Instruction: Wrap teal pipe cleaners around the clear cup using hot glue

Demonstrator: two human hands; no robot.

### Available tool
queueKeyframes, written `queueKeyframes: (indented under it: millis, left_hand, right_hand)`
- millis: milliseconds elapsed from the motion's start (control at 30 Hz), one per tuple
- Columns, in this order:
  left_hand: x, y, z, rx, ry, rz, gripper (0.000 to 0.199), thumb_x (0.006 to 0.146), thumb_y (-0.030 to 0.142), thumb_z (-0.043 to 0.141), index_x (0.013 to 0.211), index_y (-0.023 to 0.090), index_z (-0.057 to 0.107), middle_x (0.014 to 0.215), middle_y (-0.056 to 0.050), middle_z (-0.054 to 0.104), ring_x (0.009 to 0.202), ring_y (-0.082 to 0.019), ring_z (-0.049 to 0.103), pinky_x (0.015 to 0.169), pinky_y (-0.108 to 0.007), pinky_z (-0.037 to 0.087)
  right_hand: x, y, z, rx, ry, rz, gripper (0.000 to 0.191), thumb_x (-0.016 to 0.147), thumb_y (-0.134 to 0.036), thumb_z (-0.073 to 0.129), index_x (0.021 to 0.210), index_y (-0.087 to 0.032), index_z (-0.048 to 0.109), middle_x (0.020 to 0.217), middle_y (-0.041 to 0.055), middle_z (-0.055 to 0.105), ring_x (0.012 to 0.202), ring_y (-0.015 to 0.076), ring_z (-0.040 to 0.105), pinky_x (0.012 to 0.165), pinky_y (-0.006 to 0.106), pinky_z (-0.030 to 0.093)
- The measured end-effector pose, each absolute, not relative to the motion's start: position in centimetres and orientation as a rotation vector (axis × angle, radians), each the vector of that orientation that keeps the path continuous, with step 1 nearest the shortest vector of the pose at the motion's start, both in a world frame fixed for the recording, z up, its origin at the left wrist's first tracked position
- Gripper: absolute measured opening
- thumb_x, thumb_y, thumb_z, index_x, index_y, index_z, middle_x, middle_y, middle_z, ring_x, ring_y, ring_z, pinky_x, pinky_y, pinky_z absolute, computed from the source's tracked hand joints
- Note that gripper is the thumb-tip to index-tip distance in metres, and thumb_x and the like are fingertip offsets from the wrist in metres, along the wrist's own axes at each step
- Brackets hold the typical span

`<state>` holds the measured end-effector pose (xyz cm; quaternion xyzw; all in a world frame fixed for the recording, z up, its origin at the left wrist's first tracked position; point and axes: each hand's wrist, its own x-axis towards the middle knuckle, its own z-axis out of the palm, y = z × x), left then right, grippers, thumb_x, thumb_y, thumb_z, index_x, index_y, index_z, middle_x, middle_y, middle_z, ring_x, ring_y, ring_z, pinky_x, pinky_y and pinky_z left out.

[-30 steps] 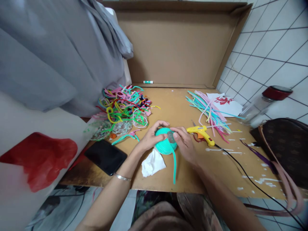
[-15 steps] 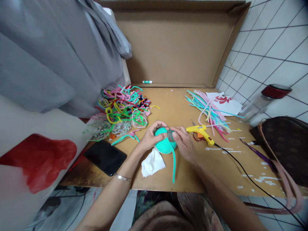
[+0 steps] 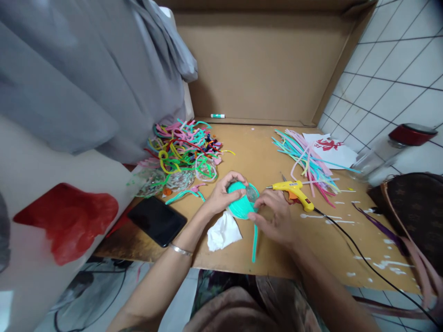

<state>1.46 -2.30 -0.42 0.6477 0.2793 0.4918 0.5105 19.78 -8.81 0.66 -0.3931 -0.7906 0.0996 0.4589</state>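
A turquoise disc (image 3: 238, 208), coiled from fuzzy pipe cleaner, sits in my left hand (image 3: 224, 192), the fingers behind its far rim and the thumb on its face. A clear, greyish round patch (image 3: 251, 193) shows at the disc's upper right. From the lower right edge a loose pipe cleaner end (image 3: 255, 244) hangs toward the table's front. Beside that edge is my right hand (image 3: 275, 214), slightly blurred, with thumb and forefinger apart; the thumb tip is close to the loose strand. Whether it touches the strand I cannot tell. White tissue (image 3: 224, 232) lies just below the disc.
A yellow glue gun (image 3: 294, 190) with a black cord lies right of my hands, near scissors (image 3: 292, 201). Behind it are straight pipe cleaners (image 3: 306, 154). At left are a tangled coloured pile (image 3: 187, 147) and a black phone (image 3: 157, 221). A bottle (image 3: 391, 145) and brown bag (image 3: 411, 207) flank the right.
My right hand has come off the clear patch and shifted down to the disc's right edge, its fingers opening. My left hand keeps hold of the disc. The whole view has shifted slightly.
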Motion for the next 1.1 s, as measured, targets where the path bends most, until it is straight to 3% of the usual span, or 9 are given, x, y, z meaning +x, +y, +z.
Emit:
queueKeyframes:
  millis: [133,267,567,700,900,1100]
  left_hand:
    - [1.4,-2.3,-0.5,1.560,0.650,1.191,0.030,0.078,0.036,0.075,0.094,0.018,0.058,0.096,-0.004,0.065,0.093,-0.018,0.060,0.085,-0.029,0.047]
    - [1.3,-2.2,-0.7,1.577,0.646,1.201,0.029,0.081,0.039,0.074,0.095,0.018,0.060,0.098,-0.005,0.065,0.096,-0.018,0.061,0.086,-0.029,0.048]
    - [1.1,-2.3,-1.1,1.677,0.678,1.203,0.032,0.087,0.047,0.066,0.102,0.020,0.059,0.106,-0.006,0.065,0.101,-0.020,0.061,0.090,-0.032,0.048]
    - [1.0,-2.2,-1.4,1.691,0.643,1.165,0.053,0.077,0.059,0.071,0.110,0.022,0.053,0.112,-0.007,0.063,0.108,-0.023,0.060,0.093,-0.035,0.047]
    - [0.6,-2.4,-1.5,1.908,0.746,1.031,0.093,0.044,0.061,0.090,0.119,0.023,0.049,0.125,-0.012,0.055,0.119,-0.033,0.054,0.103,-0.047,0.044]
    - [0.7,-2.6,-1.2,2.092,0.719,1.046,0.088,0.049,0.060,0.089,0.118,0.023,0.049,0.125,-0.012,0.054,0.120,-0.032,0.052,0.106,-0.049,0.042]
  right_hand:
    - [19.8,-9.0,0.5,-0.953,-2.020,0.180,0.018,0.084,-0.033,0.062,0.075,-0.023,0.051,0.070,-0.0022,0.058,0.069,0.0161,0.053,0.069,0.033,0.031]
    - [20.0,-8.7,0.4,-0.942,-2.007,0.179,0.008,0.089,-0.022,0.055,0.080,-0.023,0.056,0.075,-0.0005,0.063,0.074,0.0163,0.057,0.071,0.034,0.036]
    - [20.0,-8.4,0.2,-0.883,-1.937,0.332,0.011,0.093,-0.021,0.052,0.084,-0.022,0.059,0.078,0.0020,0.062,0.073,0.0156,0.057,0.066,0.031,0.044]
    - [19.8,-8.4,-0.1,-0.927,-1.909,0.317,0.015,0.094,-0.022,0.051,0.080,-0.022,0.058,0.074,0.0008,0.058,0.071,0.0148,0.055,0.064,0.029,0.042]
    - [19.8,-8.4,-0.1,-0.980,-1.867,0.297,0.020,0.094,-0.022,0.050,0.075,-0.021,0.056,0.071,-0.0003,0.055,0.069,0.0136,0.054,0.063,0.027,0.041]
    - [19.9,-8.1,-0.5,-1.024,-1.819,0.366,0.021,0.094,-0.024,0.050,0.074,-0.021,0.056,0.071,-0.0005,0.054,0.068,0.0137,0.053,0.063,0.028,0.040]
